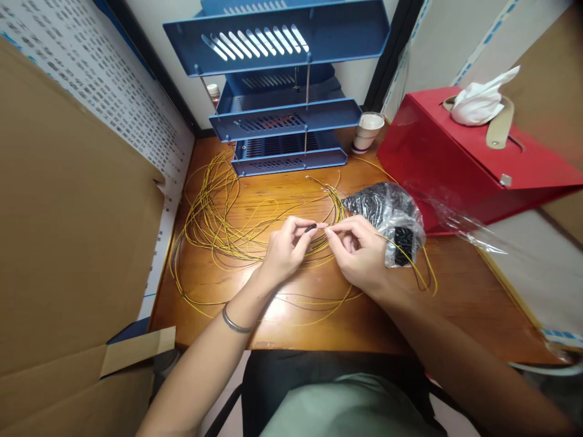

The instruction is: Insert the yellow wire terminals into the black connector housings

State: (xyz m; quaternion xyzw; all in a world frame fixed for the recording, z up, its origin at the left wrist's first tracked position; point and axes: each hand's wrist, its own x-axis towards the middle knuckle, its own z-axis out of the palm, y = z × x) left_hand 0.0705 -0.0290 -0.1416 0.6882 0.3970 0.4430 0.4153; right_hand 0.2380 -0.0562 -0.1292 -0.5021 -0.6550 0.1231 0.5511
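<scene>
A blue tray rack [286,118] is standing at the back of the wooden table [282,331] — a paper cup [368,132] is sitting just beside its right side, and a white-capped bottle [214,92] is showing behind its left side. A red box [455,164] is resting on the right, with white tissue [480,100] poking from its top — and brown cardboard [77,200] is filling the left edge.

Small work nook, office-like in its furnishings: a wooden table [437,315] bearing a stacked blue letter tray [291,164], a paper cup [368,131] and a red box [455,158] with tissue emerging from its top. Loose bundles of yellow and dark wire [214,212] indicate bench-type wiring work. Cardboard [77,212] and printed sheeting [132,85] line the left side.
</scene>
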